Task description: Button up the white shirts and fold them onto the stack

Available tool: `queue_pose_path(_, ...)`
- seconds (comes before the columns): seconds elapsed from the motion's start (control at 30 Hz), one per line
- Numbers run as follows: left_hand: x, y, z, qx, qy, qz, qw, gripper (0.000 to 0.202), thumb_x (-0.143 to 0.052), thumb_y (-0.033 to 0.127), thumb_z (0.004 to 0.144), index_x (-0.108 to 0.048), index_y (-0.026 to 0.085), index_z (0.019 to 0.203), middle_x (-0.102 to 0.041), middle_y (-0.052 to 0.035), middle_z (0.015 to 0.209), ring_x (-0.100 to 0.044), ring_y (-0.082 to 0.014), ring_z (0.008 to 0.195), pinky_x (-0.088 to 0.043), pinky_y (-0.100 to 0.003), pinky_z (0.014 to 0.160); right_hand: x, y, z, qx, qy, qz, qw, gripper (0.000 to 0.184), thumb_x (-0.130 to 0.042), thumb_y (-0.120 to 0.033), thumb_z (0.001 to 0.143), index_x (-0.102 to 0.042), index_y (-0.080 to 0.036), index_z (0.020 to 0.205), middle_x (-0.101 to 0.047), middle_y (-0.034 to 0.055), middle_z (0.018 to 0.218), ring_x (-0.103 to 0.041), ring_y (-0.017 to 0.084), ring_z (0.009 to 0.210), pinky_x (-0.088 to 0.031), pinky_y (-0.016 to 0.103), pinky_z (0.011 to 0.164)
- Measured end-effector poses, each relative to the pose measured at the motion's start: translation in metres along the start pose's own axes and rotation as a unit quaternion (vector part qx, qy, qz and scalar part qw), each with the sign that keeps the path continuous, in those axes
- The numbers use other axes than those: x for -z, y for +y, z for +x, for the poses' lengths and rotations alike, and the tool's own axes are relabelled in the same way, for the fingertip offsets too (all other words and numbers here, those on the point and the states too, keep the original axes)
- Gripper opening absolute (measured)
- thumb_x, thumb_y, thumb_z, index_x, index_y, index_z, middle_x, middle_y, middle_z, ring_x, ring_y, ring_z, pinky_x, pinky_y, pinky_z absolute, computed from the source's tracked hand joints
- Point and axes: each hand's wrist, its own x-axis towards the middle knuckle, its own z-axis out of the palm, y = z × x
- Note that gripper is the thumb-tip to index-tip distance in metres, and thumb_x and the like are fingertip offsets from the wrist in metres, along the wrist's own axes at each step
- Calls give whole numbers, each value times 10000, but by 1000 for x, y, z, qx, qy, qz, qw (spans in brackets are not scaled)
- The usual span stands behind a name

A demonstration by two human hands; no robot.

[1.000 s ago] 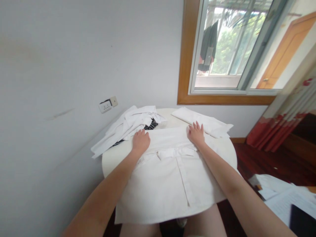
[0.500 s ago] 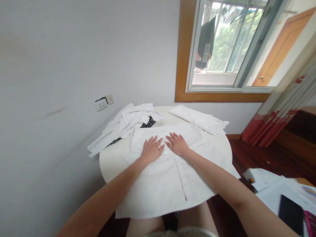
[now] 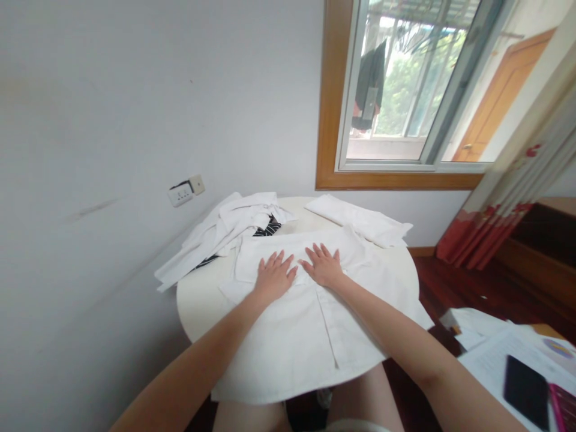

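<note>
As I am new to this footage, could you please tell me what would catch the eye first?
The left hand and the right hand lie flat and open, side by side, on a white garment spread over the round table. Behind them sit a crumpled pile of white clothes at the left and a folded white cloth at the right, below the window.

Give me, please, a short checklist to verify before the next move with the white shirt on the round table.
1. Both the left hand and the right hand open, flat on the white shirt: ok.
2. Fold under the palms lies flat: ok.
3. Shirt wholly on the table: not ok, near hem overhangs the edge.
4. The heap of clothes apart from the shirt: cannot tell.
</note>
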Motion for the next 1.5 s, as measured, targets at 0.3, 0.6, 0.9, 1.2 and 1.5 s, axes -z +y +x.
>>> queue_pose_path(0.3, 3, 0, -2, -9, 7, 2, 1000, 480, -306, 459, 926, -486, 283, 1335, -420, -72, 1443, -331, -286, 1347, -240, -557, 1076, 3, 98, 11, 0, -52, -5, 999, 657, -180, -612, 927, -298, -240, 1456, -226, 41, 1533, -173, 221, 1411, -152, 428, 1131)
queue_pose_path(0.6, 2, 0, -4, -5, 0, -3, 1000, 480, -306, 460, 928, -478, 283, 1340, -404, -68, 1454, -311, -282, 1358, -222, -552, 1084, -1, 135, 5, -69, -33, -53, 996, 603, -215, -564, 947, -317, -238, 1443, -249, 59, 1526, -179, 201, 1409, -159, 440, 1122)
queue_pose_path(0.9, 11, -28, 25, -8, 16, -19, 1000, 413, -374, 437, 918, -594, 243, 1208, -498, -90, 1372, -409, -256, 1292, -313, -453, 1071, 19, 115, 44, 18, -15, -76, 997, 545, -415, -454, 920, -414, -183, 1391, -353, 110, 1474, -279, 249, 1372, -233, 398, 1115)
queue_pose_path(1.2, -6, -101, 42, -19, 13, 27, 999, 508, -332, 460, 922, -460, 244, 1363, -402, -72, 1454, -325, -236, 1362, -252, -411, 1123, -16, 96, 57, 40, -17, -12, 999, 578, -197, -565, 949, -339, -282, 1432, -264, 20, 1523, -204, 185, 1403, -170, 405, 1130)
queue_pose_path(1.5, -7, -100, 42, 2, 29, 43, 999, 532, -346, 482, 911, -495, 194, 1333, -455, -104, 1412, -355, -253, 1338, -266, -396, 1112, -10, 100, 54, -41, 13, -36, 998, 567, -234, -550, 943, -423, -250, 1386, -371, 60, 1470, -304, 237, 1345, -224, 411, 1080)
